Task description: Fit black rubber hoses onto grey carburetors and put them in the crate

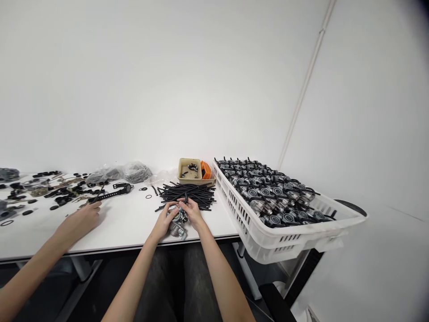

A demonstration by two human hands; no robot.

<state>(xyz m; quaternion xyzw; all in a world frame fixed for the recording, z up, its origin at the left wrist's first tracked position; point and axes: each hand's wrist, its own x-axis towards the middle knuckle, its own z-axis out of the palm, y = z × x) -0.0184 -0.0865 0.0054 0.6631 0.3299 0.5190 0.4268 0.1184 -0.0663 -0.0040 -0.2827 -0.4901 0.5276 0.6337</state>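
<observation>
At the table's front edge, my left hand [166, 220] is closed round one side of a silver metal carburetor [177, 230]. My right hand [193, 213] is closed at the other side, its thumb and forefinger pinching a short black rubber hose [186, 196] that sticks up from the carburetor. Where the hose meets the metal is hidden by my fingers. Just behind both hands lies a loose pile of black hoses [187, 191].
On the right, a white plastic crate [246, 223] holds rows of carburetors with black hoses. A beige tray [189, 181] and an orange basket [205, 170] stand behind the pile. A co-worker's hand [82, 219] works at left among scattered black parts, near a black watch [115, 192] and bagged parts [136, 172].
</observation>
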